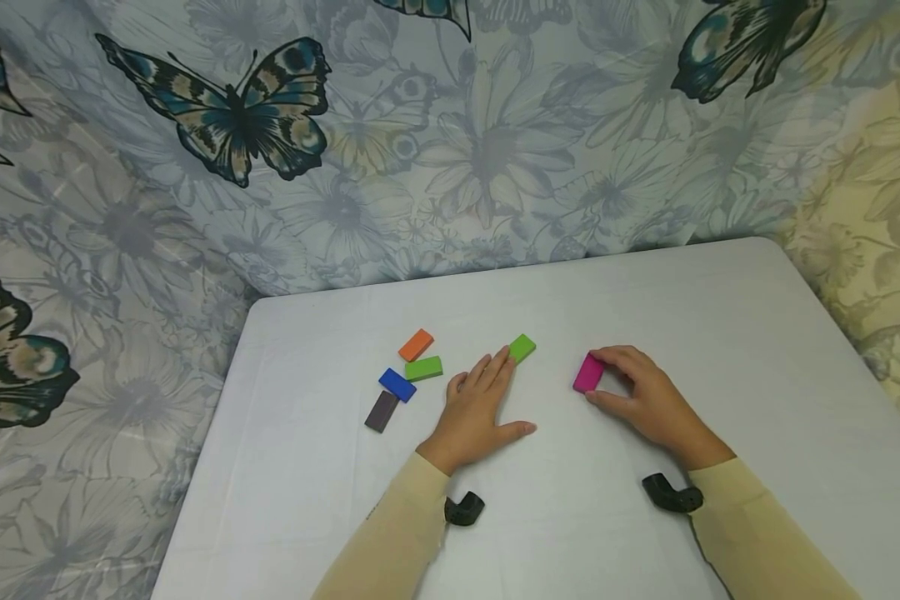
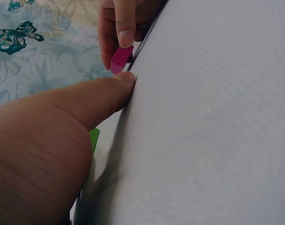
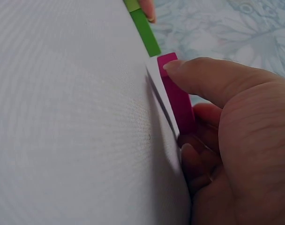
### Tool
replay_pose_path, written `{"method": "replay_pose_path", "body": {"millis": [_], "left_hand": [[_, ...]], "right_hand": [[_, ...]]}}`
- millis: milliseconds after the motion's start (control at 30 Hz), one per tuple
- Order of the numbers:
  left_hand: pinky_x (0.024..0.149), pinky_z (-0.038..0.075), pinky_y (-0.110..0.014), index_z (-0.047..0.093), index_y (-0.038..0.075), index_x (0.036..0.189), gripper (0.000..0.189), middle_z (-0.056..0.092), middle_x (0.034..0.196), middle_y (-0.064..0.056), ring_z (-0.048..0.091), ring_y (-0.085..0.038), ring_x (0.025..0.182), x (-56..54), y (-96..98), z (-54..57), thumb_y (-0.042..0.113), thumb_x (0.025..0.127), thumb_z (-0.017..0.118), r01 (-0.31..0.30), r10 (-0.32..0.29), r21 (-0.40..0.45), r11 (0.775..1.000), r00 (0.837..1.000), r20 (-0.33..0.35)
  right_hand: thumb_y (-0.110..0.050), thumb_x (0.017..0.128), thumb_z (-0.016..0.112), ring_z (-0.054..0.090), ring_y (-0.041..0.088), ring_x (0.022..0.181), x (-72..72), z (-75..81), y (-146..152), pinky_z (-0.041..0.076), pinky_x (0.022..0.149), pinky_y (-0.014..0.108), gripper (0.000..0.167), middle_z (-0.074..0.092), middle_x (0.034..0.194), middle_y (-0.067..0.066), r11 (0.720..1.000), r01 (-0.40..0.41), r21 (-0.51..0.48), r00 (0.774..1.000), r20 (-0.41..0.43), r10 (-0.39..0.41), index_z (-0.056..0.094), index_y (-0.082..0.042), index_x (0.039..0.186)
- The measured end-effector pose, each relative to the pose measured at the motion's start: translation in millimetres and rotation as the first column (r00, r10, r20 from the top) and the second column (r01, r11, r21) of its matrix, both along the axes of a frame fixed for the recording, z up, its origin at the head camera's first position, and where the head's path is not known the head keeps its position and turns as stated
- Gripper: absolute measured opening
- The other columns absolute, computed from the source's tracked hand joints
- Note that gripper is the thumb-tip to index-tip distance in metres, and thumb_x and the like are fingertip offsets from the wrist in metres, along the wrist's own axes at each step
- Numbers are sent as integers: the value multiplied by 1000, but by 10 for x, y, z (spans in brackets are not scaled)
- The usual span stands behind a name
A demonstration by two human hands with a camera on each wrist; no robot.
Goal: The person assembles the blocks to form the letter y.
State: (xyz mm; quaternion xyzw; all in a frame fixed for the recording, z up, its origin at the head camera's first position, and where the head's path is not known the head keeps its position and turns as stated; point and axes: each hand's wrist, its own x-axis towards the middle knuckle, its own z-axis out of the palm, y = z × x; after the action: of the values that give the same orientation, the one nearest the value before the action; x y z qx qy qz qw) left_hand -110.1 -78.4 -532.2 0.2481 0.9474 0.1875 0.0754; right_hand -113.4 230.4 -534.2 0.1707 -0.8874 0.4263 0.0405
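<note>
My right hand (image 1: 648, 408) pinches a magenta block (image 1: 588, 372) between thumb and fingers, close over the white table. In the right wrist view the magenta block (image 3: 177, 96) stands out from the thumb tip, its long side facing the camera. My left hand (image 1: 476, 417) lies palm down on the table with fingers spread and straight. Its fingertips are right at the near end of a green block (image 1: 522, 348). In the left wrist view my left thumb (image 2: 105, 96) stretches toward the right hand, and part of a green block (image 2: 94, 139) shows behind it.
Left of the left hand lie an orange block (image 1: 416, 344), another green block (image 1: 423, 369), a blue block (image 1: 397, 384) and a dark block (image 1: 382, 412), close together in a bent row. Walls with butterfly print border the white table (image 1: 285, 517) at the back.
</note>
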Motion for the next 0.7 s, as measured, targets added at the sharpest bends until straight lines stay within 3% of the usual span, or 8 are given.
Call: {"method": "replay_pose_path", "body": {"millis": [300,700], "left_hand": [[124,18,-56,15,18,176,106,0,181,9,5,-19,165,4,-1,-3,68,99,69,1,-1,3,1000,1000,-2],[124,18,-55,16,18,176,107,0,181,9,5,-19,165,7,1,-17,68,99,69,-1,1,2,1000,1000,-8]], "right_hand": [[-2,89,89,59,34,120,5,-23,8,34,98,4,58,63,138,17,1000,7,1,999,-34,-7,65,1,142],[-4,87,92,60,29,106,-5,10,0,43,90,12,59,65,135,16,999,28,-31,997,-76,-31,67,2,141]]}}
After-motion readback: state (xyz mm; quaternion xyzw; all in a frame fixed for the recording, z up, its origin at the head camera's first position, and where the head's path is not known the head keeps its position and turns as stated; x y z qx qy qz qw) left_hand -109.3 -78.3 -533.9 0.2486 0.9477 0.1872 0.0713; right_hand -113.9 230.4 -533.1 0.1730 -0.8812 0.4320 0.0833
